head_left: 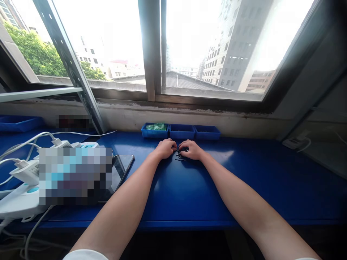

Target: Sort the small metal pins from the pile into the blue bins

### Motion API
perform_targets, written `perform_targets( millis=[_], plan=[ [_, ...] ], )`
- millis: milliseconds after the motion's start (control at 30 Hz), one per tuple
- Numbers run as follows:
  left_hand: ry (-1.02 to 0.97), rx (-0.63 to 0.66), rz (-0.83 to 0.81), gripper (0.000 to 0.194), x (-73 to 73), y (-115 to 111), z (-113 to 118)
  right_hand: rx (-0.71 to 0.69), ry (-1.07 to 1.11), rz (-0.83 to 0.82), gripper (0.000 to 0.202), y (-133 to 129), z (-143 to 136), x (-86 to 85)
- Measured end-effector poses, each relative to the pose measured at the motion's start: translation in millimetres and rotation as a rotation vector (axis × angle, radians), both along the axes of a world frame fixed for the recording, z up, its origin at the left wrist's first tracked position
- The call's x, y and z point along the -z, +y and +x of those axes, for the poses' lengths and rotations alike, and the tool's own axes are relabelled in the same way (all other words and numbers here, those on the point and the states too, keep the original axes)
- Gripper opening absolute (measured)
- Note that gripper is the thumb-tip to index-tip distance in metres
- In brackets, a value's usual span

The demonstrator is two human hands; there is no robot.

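Several thin dark pieces [180,159] lie in a small pile on the blue table [184,195]. At the pile's left side is my left hand [166,148], its fingers curled and pressed together near a dark piece. My right hand [191,149] rests over the pile's right side, fingers bent around something small and dark. What either hand holds is too small to make out. Just behind the hands stand three blue bins: the left bin [155,134] holds green packets, the middle bin [181,135] and the right bin [207,136] show small dark contents.
At the left are a white power strip [18,204] with plugs and cables, a blurred area and a phone [123,164]. A metal shelf post [81,79] rises before the window. Another blue tray [20,124] sits far left; a white adapter [295,141] lies at right.
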State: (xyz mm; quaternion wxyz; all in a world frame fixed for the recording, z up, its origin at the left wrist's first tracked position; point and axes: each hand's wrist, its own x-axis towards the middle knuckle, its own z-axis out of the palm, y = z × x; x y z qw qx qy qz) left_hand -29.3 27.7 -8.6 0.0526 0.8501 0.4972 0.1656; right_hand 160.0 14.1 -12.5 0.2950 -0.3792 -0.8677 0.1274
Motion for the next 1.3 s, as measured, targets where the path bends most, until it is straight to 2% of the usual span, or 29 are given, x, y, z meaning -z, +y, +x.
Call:
perform_targets(
  millis=[233, 533, 667, 767, 867, 1033, 1167, 1300],
  plan=[
    [-0.116, 0.021, 0.103, 0.016, 0.7, -1, 3, 0.116, 0.086, 0.035, 0.013, -1, 1, -1.3],
    [-0.209, -0.032, 0.170, 0.017, -5.8, -10, 11, 0.112, 0.135, 0.054, 0.013, 1, -2, 1.7],
    [-0.219, -0.042, 0.172, 0.018, -5.5, -11, 13, 0.174, 0.170, 0.041, 0.017, 2, -2, 0.0],
    [-0.252, -0.002, 0.211, 0.015, -6.3, -12, 14, 0.209, 0.202, 0.003, 0.022, 2, -1, -1.9],
    [-0.265, 0.037, 0.258, 0.013, -8.1, -14, 14, 0.195, 0.226, -0.039, 0.025, 1, -1, -3.4],
    [-0.215, 0.004, 0.268, 0.017, -9.8, -17, 14, 0.149, 0.310, -0.124, 0.032, 1, -4, -5.5],
    [-0.153, -0.050, 0.263, 0.022, -8.7, -15, 14, 0.088, 0.494, -0.233, 0.022, 0, -5, -8.4],
    [-0.122, -0.080, 0.253, 0.024, -9.2, -15, 14, 0.040, 0.655, -0.336, 0.028, -4, -5, -13.9]
  ],
)
